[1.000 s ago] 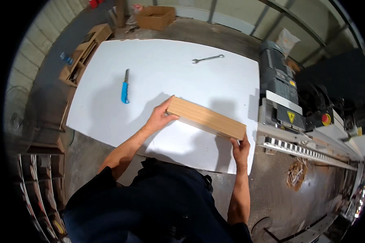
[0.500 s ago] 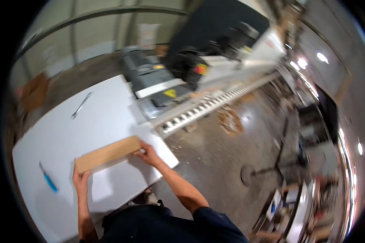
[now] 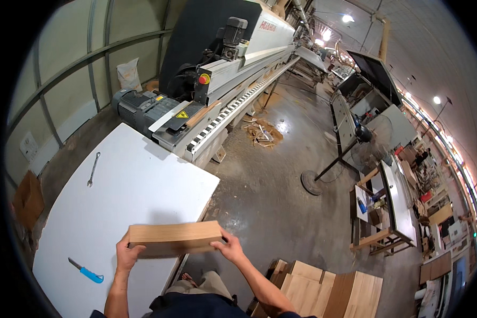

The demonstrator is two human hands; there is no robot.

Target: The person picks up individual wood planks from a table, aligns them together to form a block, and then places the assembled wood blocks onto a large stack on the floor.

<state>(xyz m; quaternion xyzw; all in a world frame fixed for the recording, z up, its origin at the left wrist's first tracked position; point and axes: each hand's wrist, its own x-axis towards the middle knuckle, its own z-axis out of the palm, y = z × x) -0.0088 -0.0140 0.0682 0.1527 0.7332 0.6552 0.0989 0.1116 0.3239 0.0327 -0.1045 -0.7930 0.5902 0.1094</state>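
Between my two hands is a stack of wooden boards (image 3: 175,232), pressed together into a long block with fine lines along its upper side. My left hand (image 3: 126,254) is closed on its left end, thumb on the near side. My right hand (image 3: 229,248) grips the right end, also with the thumb in front. The stack is held above the near right edge of a white table (image 3: 127,185). A blue-handled knife (image 3: 88,271) lies on the table, left of my left hand. Farther back rests a metal wrench (image 3: 93,169).
A long machine with a toothed conveyor track (image 3: 233,108) and grey motor (image 3: 143,110) adjoins the table's far end. Piled boards (image 3: 323,291) sit low at my right. A standing fan (image 3: 336,161) and a workbench (image 3: 400,196) are farther right. Wood scraps (image 3: 262,133) litter the floor.
My view has swung right, bringing the piled boards into sight. Both hands have carried the stack to the right, toward the table's edge, and it now lies nearly level across the view.
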